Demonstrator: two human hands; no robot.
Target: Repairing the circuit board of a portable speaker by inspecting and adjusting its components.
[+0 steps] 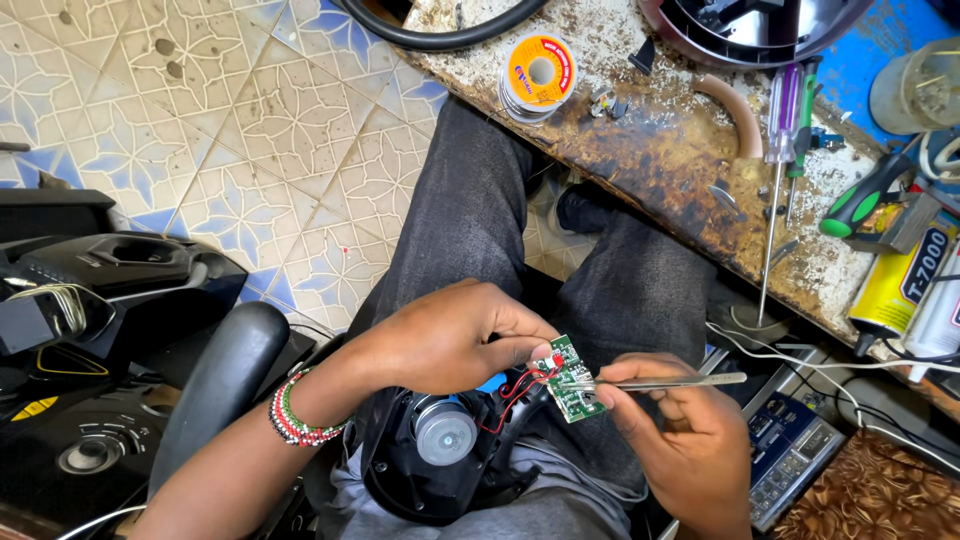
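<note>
Right hand (680,425) pinching slim metal tweezers (670,381), left hand (450,335) gripping green circuit board (574,378)

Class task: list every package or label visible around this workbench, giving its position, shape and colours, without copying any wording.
Solder spool: bench top centre, round, orange-yellow label, silvery wire.
Glue tube: bench right edge, yellow body, black label band, black nozzle.
White tube: beside the glue tube, far right, partly cut off.
No screens show.

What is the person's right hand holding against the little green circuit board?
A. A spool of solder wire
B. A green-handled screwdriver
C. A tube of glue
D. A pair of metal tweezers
D: the right hand pinches slim metal tweezers whose tips meet the green circuit board, which the left hand steadies above the speaker.
</note>
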